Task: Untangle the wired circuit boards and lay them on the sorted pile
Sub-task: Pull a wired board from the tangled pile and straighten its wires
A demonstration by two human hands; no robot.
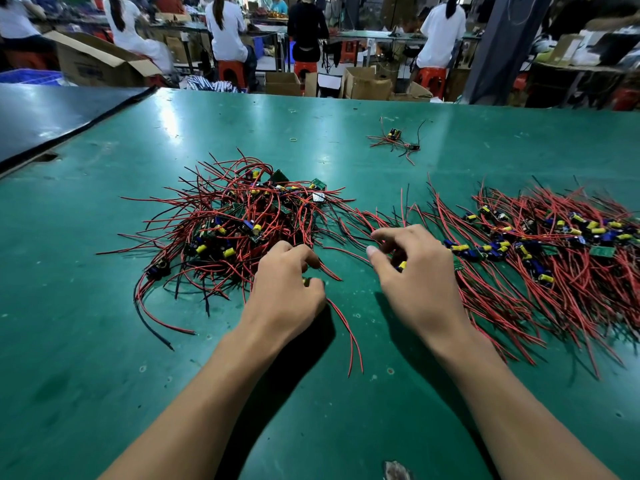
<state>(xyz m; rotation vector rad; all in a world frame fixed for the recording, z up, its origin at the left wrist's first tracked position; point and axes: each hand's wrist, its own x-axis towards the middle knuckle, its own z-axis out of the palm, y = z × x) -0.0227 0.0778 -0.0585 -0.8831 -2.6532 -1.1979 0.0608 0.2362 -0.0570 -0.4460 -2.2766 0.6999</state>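
Note:
A tangled heap (239,220) of small green circuit boards with red and black wires lies left of centre on the green table. A sorted pile (540,258) of boards with their wires combed toward me spreads out on the right. My left hand (289,289) rests at the heap's near edge, fingers curled around a small board with a yellow capacitor; its red wires (349,334) trail toward me. My right hand (415,271) hovers over the left end of the sorted pile, fingers bent around a board with a yellow capacitor (401,265).
A few separate boards with wires (394,140) lie farther back on the table (104,375). A dark panel (41,112) borders the far left. Beyond the table's far edge, people sit on red stools among cardboard boxes (367,84).

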